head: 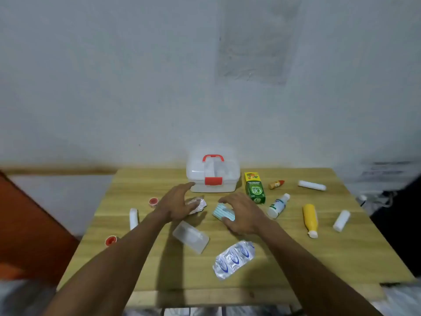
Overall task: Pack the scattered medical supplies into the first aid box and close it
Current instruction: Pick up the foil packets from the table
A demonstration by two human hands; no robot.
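A clear first aid box (213,176) with a red handle and red latch stands shut at the back of the wooden table (159,277). My left hand (176,204) hovers spread above a crumpled foil packet (197,205), its fingertips close to the box's left corner. My right hand (242,213) is spread over a teal striped packet (222,212); neither hand grips anything. A clear plastic case (191,236) and a silver blister strip (233,258) lie nearer me.
Right of the box lie a green carton (254,187), a small orange bottle (276,184), a white bottle (278,205), a yellow bottle (310,220) and two white tubes (311,185) (341,221). At the left are a white tube (133,218) and two red caps (153,201) (111,240).
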